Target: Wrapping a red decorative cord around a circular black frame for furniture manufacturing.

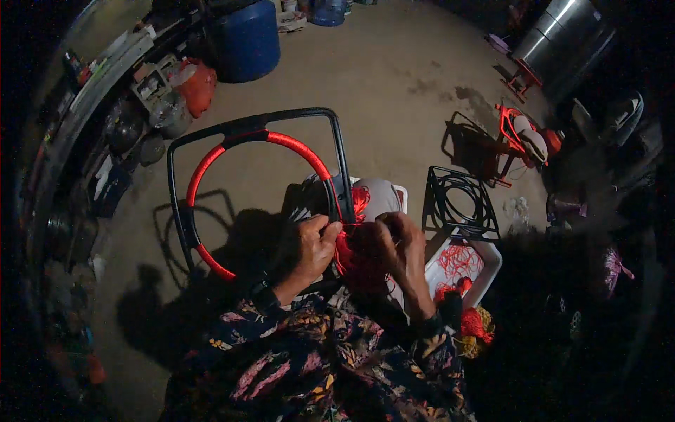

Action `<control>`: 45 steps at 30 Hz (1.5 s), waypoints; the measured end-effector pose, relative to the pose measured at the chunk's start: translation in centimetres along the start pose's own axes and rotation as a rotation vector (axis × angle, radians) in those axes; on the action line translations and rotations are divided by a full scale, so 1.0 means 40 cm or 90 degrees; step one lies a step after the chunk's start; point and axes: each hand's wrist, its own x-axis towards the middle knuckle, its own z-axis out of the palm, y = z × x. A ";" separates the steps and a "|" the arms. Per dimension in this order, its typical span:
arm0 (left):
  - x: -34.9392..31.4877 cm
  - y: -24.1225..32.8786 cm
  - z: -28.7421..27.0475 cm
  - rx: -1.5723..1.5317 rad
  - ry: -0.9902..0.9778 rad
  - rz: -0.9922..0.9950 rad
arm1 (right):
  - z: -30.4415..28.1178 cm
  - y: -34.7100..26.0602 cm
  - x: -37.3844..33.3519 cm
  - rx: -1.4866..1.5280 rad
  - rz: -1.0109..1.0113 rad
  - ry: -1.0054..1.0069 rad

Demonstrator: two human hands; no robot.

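A black square frame with a round inner ring [184,228] stands tilted in front of me, to the left. Shiny red cord [299,150] is wound tightly round several stretches of the ring. At the frame's near right corner, my left hand [314,252] is closed, thumb and finger pinching red cord. My right hand [404,250] is a short way to the right, its fingers pinched on the same cord, which runs taut between the hands. Below and between them a loose bundle of red cord [360,250] lies over my lap, partly in shadow.
On the right, several black frames [460,204] are stacked by a white basin [490,271] with loose red cord in it. Farther right is a red stand [510,133]. A blue barrel [247,42] stands at the far left, near an orange-red bag [197,88]. A metal drum [562,32] is at far right.
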 end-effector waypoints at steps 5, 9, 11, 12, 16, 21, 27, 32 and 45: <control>-0.010 0.019 -0.022 0.008 -0.011 -0.030 | 0.017 0.025 0.101 -0.040 0.092 -0.317; -0.012 0.038 -0.032 -0.080 0.034 -0.056 | 0.037 0.005 0.149 0.068 0.238 -0.358; -0.018 0.050 -0.042 -0.070 -0.009 -0.061 | 0.045 0.013 0.146 0.063 0.226 -0.385; -0.023 0.060 -0.046 -0.068 -0.033 -0.062 | 0.048 0.023 0.142 0.059 0.222 -0.396; -0.036 0.117 -0.041 -0.051 -0.073 -0.066 | 0.073 0.099 0.128 0.130 0.030 -0.207; -0.067 0.106 -0.022 -0.076 -0.097 -0.050 | 0.047 0.064 0.264 0.243 0.071 -0.390; -0.068 0.115 -0.009 -0.138 -0.131 -0.128 | 0.096 0.107 0.258 0.140 -0.039 -0.473; -0.064 0.094 0.000 -0.151 -0.158 -0.133 | 0.024 0.120 0.245 0.470 0.229 -0.109; -0.095 0.028 0.013 0.066 -0.270 -0.295 | 0.156 -0.008 0.149 -0.486 -0.380 -0.189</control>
